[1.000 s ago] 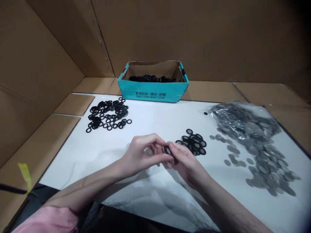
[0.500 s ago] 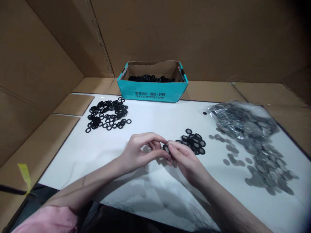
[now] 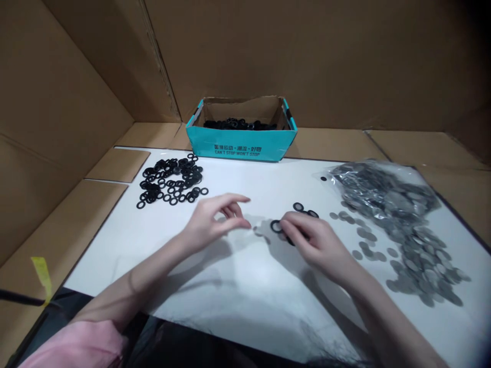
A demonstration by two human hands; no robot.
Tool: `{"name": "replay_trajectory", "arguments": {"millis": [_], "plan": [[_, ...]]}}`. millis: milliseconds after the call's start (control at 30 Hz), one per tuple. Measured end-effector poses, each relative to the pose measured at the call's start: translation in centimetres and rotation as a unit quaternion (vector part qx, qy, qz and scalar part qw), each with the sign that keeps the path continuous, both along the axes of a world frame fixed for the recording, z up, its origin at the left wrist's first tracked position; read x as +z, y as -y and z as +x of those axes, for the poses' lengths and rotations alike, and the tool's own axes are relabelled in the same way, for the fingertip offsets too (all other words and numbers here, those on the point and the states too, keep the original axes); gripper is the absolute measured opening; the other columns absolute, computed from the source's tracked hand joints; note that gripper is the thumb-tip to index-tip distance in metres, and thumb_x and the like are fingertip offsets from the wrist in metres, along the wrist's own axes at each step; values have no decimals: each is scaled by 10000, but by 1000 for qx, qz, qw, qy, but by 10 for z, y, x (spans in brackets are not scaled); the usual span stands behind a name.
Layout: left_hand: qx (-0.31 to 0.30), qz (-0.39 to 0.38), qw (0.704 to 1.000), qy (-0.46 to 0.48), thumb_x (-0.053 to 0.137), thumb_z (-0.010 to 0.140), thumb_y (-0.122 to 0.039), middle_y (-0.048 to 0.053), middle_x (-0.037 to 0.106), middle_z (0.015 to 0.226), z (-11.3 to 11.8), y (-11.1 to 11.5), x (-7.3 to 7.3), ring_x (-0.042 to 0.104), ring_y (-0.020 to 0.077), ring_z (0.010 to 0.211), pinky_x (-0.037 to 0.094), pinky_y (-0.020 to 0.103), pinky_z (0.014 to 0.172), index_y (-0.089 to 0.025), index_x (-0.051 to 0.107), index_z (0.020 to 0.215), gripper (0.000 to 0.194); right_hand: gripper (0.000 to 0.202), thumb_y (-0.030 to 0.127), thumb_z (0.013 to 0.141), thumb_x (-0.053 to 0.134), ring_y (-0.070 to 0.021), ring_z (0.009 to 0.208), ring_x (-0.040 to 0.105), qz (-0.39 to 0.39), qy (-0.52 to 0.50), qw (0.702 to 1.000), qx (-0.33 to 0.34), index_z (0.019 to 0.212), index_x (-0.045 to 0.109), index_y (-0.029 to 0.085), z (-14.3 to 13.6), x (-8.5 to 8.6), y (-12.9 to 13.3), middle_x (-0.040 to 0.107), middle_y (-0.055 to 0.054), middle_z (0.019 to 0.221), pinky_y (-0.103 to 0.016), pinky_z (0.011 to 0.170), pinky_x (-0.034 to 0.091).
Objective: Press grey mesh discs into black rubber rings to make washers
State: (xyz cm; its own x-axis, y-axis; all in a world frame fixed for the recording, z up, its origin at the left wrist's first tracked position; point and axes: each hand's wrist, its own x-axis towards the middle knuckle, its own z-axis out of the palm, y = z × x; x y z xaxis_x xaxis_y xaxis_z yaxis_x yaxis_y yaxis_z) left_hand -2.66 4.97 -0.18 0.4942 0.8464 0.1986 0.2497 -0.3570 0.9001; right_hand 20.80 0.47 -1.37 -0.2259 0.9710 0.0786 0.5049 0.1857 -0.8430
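Blk ring (image 3: 272,228) juts from pinching R hand (image 3: 317,241), gripped by its edge, w/ L hand (image 3: 207,221) spread nearby

1. The fingers of my right hand (image 3: 320,243) pinch a flat black ring (image 3: 272,225) over grey-centred black rings (image 3: 298,207).
2. My left hand (image 3: 205,222) hovers above the white desk (image 3: 245,179), fingers apart.
3. Open black rings (image 3: 176,193) lie leftward; round grey discs (image 3: 422,260) and a clear plastic bag (image 3: 383,186) lie rightward.
4. Behind stands a turquoise cardboard box (image 3: 241,143).
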Motion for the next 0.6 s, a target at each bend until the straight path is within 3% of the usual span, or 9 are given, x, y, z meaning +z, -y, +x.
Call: {"name": "replay_trajectory", "arguments": {"millis": [67, 100, 267, 433, 533, 600], "plan": [[97, 73, 988, -95, 628, 861, -353, 36, 702, 766, -15, -18, 0, 644, 130, 690, 520, 221, 709, -122, 674, 1052, 303, 373, 408, 893, 480, -128, 477, 411, 35, 101, 994, -31, 586, 462, 196, 22, -2, -6, 465, 0, 512, -270, 495, 276], [159, 112, 968, -158, 591, 877, -387, 29, 699, 779, -24, -27, -1, 641, 129, 702, 512, 215, 706, -139, 674, 1049, 313, 374, 407, 890, 466, -128, 456, 404, 40, 145, 988, -41, 579, 453, 200, 31, -3, -8, 455, 3, 489, -270, 485, 271], [278, 131, 914, -264, 533, 865, -326, 62, 674, 756, -71, -70, -14, 615, 179, 671, 471, 272, 673, -110, 694, 1016, 308, 449, 491, 885, 445, -124, 426, 383, -1, 255, 965, -68, 542, 416, 203, 55, -3, -11, 412, 9, 438, -276, 462, 252], [331, 143, 856, -369, 459, 881, -284, 125, 659, 952, -97, -89, -28, 591, 294, 922, 440, 386, 834, -153, 687, 1152, 377, 452, 498, 916, 434, -113, 433, 394, -93, 269, 951, -116, 584, 485, 196, 69, 10, -5, 448, -1, 467, -295, 496, 279], [335, 142, 836, -410, 430, 897, -294, 153, 609, 1052, -103, -93, -34, 518, 342, 1054, 413, 432, 900, -169, 682, 1186, 404, 224, 310, 914, 470, -115, 435, 467, -80, 289, 938, -175, 779, 607, 195, 94, 11, -4, 566, -15, 536, -297, 518, 336], [333, 139, 830, -426, 443, 893, -296, 154, 591, 1074, -105, -94, -37, 499, 351, 1063, 413, 446, 905, -176, 690, 1173, 392, 34, 216, 826, 605, -134, 457, 524, -38, 305, 924, -226, 812, 631, 199, 113, 9, -4, 629, -29, 572, -300, 512, 358]]}}
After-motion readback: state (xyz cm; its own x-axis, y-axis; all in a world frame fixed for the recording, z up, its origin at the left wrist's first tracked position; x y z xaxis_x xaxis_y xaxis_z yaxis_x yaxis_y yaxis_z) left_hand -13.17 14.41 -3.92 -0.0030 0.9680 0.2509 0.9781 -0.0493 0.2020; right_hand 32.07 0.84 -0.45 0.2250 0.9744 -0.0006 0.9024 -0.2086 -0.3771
